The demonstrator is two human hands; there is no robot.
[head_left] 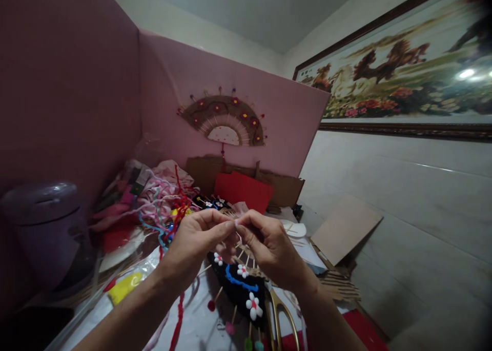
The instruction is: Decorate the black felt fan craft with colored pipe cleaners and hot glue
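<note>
My left hand (205, 234) and my right hand (271, 242) meet fingertip to fingertip, both closed in a pinch. A tiny pale bit shows between the tips, too small to name. Just below them lies a black fan-shaped craft piece (234, 289), with thin sticks along it. White flowers (253, 306) with red centres and a wavy blue strip (240, 282) decorate it. Small coloured balls, such as a dark red one (211, 305), cap the stick ends. Beside my right forearm lie gold-handled scissors (282, 315), partly covering the fan's edge.
A brown fan with red flowers (225, 115) hangs on the pink panel (269, 105). At the left stand a lidded bin (46, 233) and a heap of pink cloth and fuzzy stems (161, 187). Red card (244, 189), cardboard (284, 187) and a tan board (346, 228) are behind.
</note>
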